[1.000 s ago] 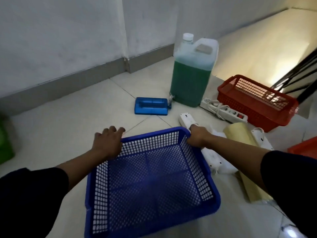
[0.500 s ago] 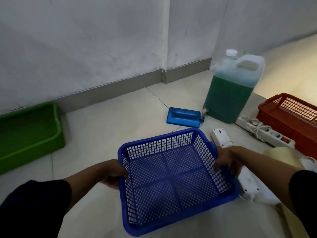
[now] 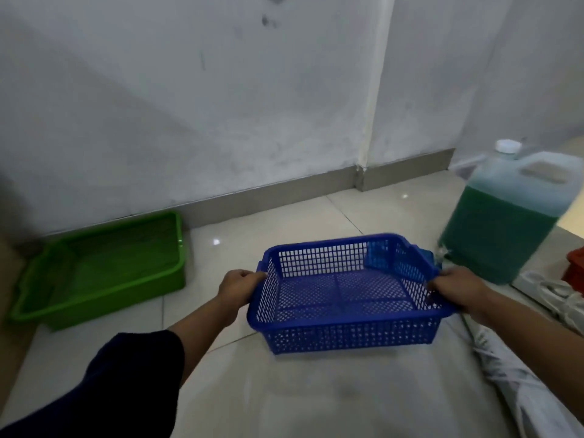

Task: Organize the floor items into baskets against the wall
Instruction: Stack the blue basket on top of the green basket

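I hold an empty blue mesh basket just above the floor, roughly level, in the middle of the view. My left hand grips its left rim and my right hand grips its right rim. A green tub sits against the wall to the left. Through the basket's far right mesh a small blue object on the floor shows partly. A white power strip with cable lies at the right edge, partly cut off.
A large jug of green liquid stands at the right, close to the basket's far corner. A red basket corner peeks in at the right edge. White folded material lies at the lower right. Grey skirting runs along the wall.
Both hands have lifted the blue basket off the floor and carried it forward toward the wall. My view has swung left, so the green tub is fuller in view.
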Motion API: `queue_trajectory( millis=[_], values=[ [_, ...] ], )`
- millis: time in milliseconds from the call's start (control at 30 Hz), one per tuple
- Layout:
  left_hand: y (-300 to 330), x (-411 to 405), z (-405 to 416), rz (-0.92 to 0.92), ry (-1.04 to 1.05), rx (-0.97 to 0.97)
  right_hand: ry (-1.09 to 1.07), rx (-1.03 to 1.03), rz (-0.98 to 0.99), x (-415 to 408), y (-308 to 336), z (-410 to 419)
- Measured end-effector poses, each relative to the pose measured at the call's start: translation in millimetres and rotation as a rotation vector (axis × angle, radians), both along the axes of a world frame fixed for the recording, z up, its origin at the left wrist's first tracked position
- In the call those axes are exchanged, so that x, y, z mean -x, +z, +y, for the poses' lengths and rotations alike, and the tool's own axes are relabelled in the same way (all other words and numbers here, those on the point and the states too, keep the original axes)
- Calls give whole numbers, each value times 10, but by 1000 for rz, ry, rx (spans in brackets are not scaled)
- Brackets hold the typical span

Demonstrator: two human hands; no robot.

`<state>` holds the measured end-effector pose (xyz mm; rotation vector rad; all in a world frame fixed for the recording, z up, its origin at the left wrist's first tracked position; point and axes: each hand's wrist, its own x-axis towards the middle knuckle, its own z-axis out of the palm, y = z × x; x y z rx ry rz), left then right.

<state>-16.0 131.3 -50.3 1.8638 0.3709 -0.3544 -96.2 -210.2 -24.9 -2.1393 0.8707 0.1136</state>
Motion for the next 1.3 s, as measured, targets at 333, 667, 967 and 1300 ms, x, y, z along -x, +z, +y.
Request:
queue_trajectory(
  millis=[333, 667, 967, 1300],
  values=[
    [-289, -11, 608, 106, 193, 11, -105, -160, -305, -722, 2, 931],
    [-117, -292, 2020, -261, 965, -77, 322, -685, -402, -1366, 1, 2505],
    [-152, -201, 2899, -409, 1200, 165, 312, -1029, -389, -1521, -279, 4060],
    [-253, -248, 3133, -525, 997, -34, 252, -1041, -428, -1612, -408, 4259]
  ],
)
